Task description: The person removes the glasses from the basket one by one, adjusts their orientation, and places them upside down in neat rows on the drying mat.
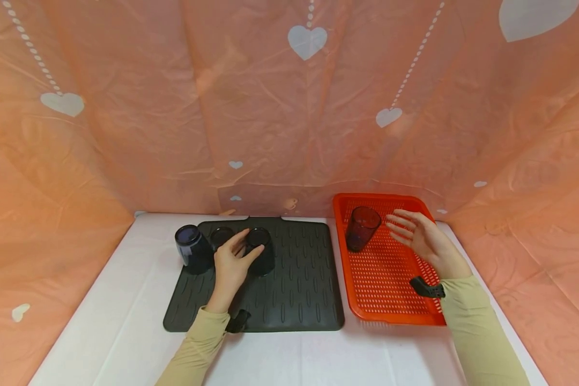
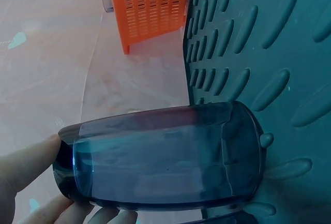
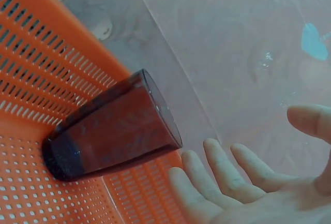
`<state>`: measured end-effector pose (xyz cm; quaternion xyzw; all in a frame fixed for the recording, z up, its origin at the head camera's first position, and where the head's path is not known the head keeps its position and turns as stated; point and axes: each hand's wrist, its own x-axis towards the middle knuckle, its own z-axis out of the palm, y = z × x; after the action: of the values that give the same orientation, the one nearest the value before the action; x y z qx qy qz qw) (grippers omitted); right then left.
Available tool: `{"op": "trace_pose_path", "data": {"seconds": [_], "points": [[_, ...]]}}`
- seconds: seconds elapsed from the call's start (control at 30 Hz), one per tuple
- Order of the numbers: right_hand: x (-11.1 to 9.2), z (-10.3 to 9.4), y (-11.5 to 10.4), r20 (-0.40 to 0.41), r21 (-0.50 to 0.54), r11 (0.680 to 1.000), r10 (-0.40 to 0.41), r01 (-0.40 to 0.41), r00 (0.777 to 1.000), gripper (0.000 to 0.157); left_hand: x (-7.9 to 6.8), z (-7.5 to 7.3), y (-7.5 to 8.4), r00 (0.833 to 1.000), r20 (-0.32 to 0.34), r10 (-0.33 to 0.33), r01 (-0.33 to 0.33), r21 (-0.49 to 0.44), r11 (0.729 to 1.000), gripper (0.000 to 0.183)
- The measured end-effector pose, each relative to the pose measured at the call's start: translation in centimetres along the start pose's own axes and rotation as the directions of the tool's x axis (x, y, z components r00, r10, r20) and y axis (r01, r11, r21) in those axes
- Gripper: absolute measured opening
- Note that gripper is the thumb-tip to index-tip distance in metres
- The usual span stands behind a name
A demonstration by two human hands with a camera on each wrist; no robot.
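Note:
My left hand [image 1: 230,266] pinches the top end of a dark blue drinking glass [image 1: 262,257] between thumb and fingers. In the left wrist view, the glass [image 2: 155,157] stands on the ribbed dark drying mat [image 1: 301,279]. Two more dark glasses are left of it: one glass [image 1: 222,236] partly hidden behind the hand, the other glass [image 1: 193,252] at the mat's left edge. Over the orange basket [image 1: 352,292], my right hand [image 1: 429,241] has its fingers extended and holds nothing. Just left of those fingers, a tinted glass [image 1: 362,230] stands tilted inside the basket, mouth up.
The mat and basket sit side by side on a white-covered table [image 1: 289,356]. An orange sheet [image 1: 270,107] with pale hearts hangs behind and at both sides. Each wrist wears a black strap, such as the right strap [image 1: 427,288].

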<state>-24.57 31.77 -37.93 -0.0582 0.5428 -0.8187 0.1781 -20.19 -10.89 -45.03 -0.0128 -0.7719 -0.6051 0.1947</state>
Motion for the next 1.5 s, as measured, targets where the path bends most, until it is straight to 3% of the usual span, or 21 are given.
{"op": "trace_pose_path", "data": {"seconds": [0.3, 0.57, 0.87, 1.13, 1.33, 1.5], "points": [[1.5, -0.3, -0.2, -0.076, -0.116, 0.993, -0.001, -0.008, 0.997, 0.024, 0.0, -0.1, 0.1, 1.000, 0.007, 0.006, -0.006, -0.011, 1.000, 0.052], [2.7, -0.3, -0.2, -0.085, -0.155, 0.988, -0.002, -0.011, 0.996, 0.024, 0.1, -0.2, 0.2, 1.000, 0.014, -0.011, 0.012, -0.017, 1.000, 0.052], [3.7, -0.6, 0.5, -0.077, -0.197, 0.980, 0.017, -0.032, 0.997, 0.058, 0.2, -0.4, 0.3, 0.998, 0.047, -0.044, 0.045, -0.016, 0.999, 0.051], [4.3, -0.1, 0.9, -0.061, -0.234, 0.972, 0.008, -0.022, 0.998, 0.050, 0.3, -0.6, 0.5, 0.996, 0.062, -0.057, 0.060, -0.038, 0.998, 0.051], [4.6, 0.2, 1.2, -0.047, -0.320, 0.947, -0.001, -0.014, 0.999, 0.052, 0.5, -0.7, 0.4, 0.996, 0.059, -0.060, 0.061, -0.028, 0.998, 0.050], [4.8, 0.6, 1.3, -0.055, -0.333, 0.943, -0.010, -0.009, 0.998, 0.053, 0.5, -1.0, 0.3, 0.997, 0.058, -0.046, 0.048, -0.025, 0.999, 0.049]]}}
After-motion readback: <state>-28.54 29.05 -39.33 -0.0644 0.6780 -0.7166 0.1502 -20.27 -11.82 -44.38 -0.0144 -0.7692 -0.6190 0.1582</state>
